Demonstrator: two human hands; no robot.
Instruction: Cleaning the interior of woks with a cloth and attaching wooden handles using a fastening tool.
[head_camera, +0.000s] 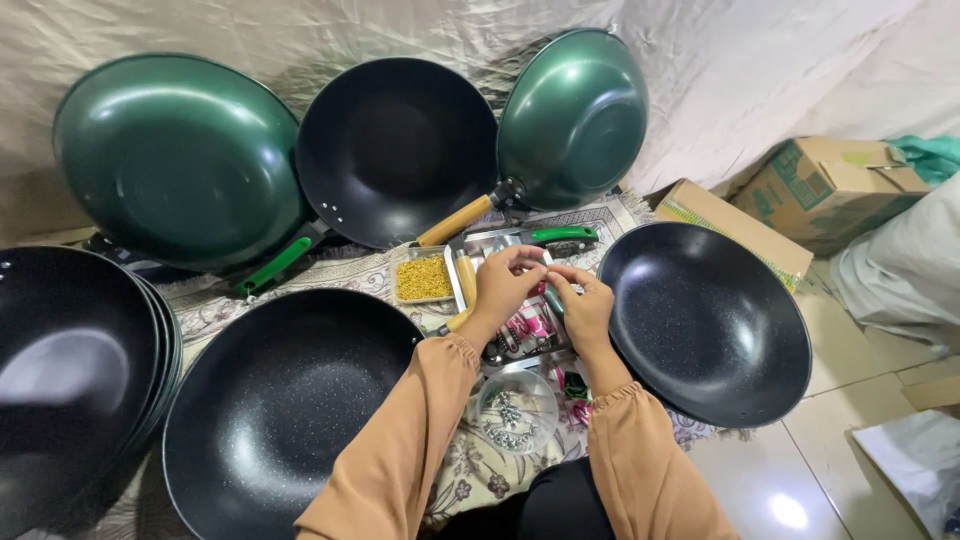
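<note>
Left hand (503, 283) and right hand (583, 305) held together, fingertips pinching a small part (546, 268), kind not discernible | part held above tray (500, 240) | black woks (705, 322) set on both sides

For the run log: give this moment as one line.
left hand and right hand: fingertips pinched together, item unclear | below: metal tray | right: black speckled wok

Bright, even light falls from above, leaving white glare on the tiled floor (790, 510) and soft highlights in the green wok (180, 160). Focus is sharp around that wok, while wide-angle distortion bends the picture's edges.
</note>
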